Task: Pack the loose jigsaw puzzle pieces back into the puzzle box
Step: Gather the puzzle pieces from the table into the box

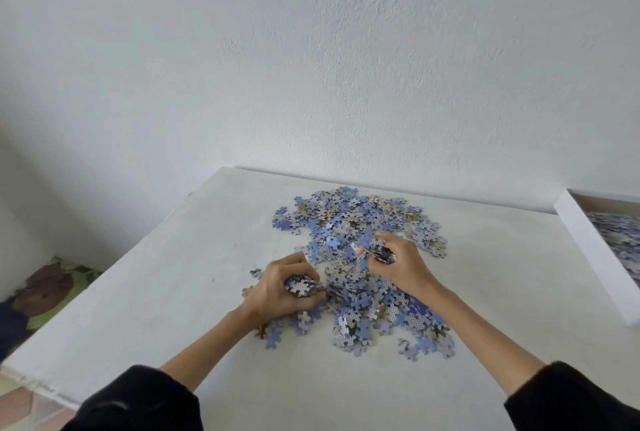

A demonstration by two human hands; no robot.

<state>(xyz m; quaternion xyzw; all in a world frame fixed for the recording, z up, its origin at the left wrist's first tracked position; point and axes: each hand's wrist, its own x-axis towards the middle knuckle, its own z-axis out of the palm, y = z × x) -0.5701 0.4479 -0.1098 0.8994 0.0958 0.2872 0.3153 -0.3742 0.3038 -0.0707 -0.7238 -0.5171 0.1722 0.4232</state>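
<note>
While the patterned green and brown floor mat lay low on the left, beneath the white painted surface, the left grip was curled round a handful of blue and grey cardboard jigsaw pieces, whose heap spread across the middle. The right grip clutched a second bunch just beside it. The white cardboard puzzle box, partly filled, sat well apart at the right edge. Both handfuls looked overfull, so I judged pieces could slip out during the carry across, or skitter off the surface.
</note>
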